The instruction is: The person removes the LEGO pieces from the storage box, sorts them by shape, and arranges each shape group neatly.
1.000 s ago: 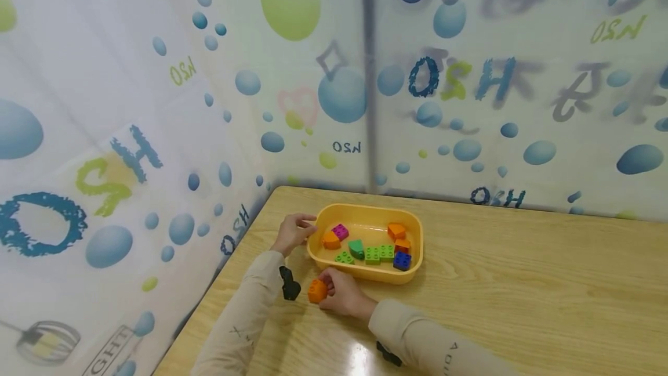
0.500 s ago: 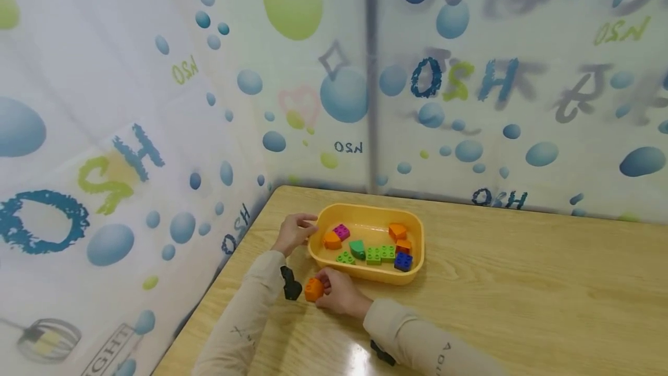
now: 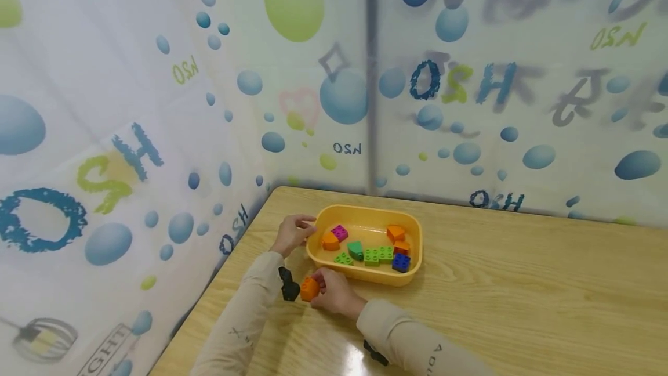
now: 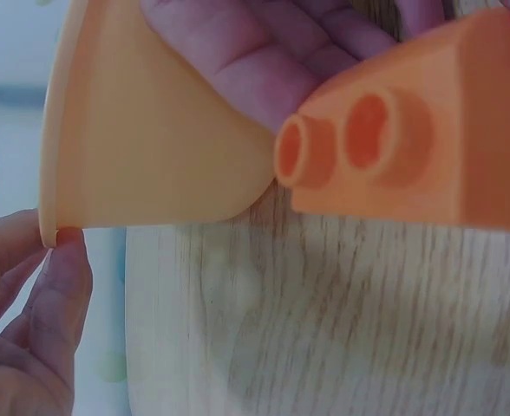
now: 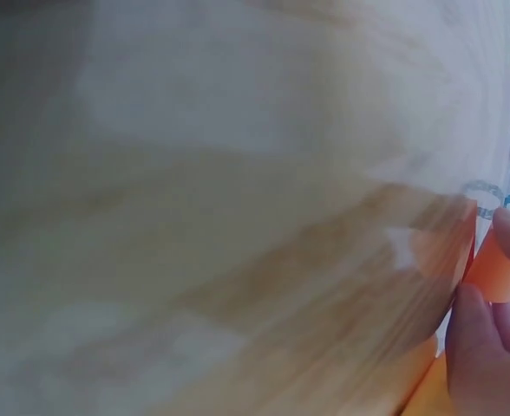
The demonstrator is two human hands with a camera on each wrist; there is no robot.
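My left hand (image 3: 292, 235) is at the left end of a yellow plastic basin (image 3: 360, 274); in the left wrist view its thumb and fingers pinch the rim. In front of the basin, my right hand (image 3: 338, 293) pinches an orange toy building block (image 3: 309, 289) by its right side. Up close, the left wrist view shows two round studs on this block (image 4: 411, 143) and a sloped face. Beyond the block, right-hand fingers (image 4: 246, 65) overlap the basin wall. At the right wrist view's edge, the thumb and fingers hold the block (image 5: 498, 270).
Inside the basin lie a magenta block (image 3: 340, 232), a blue block (image 3: 401, 263), a teal piece (image 3: 355, 250), and several green and orange blocks. A black strap piece (image 3: 289, 284) shows by the left sleeve. Patterned curtains (image 3: 469, 132) hang along the wooden table's (image 3: 522, 283) back and left edges.
My right hand has slid a little to the left with the orange block, closer to the left sleeve. My left hand has stayed at the basin's rim.
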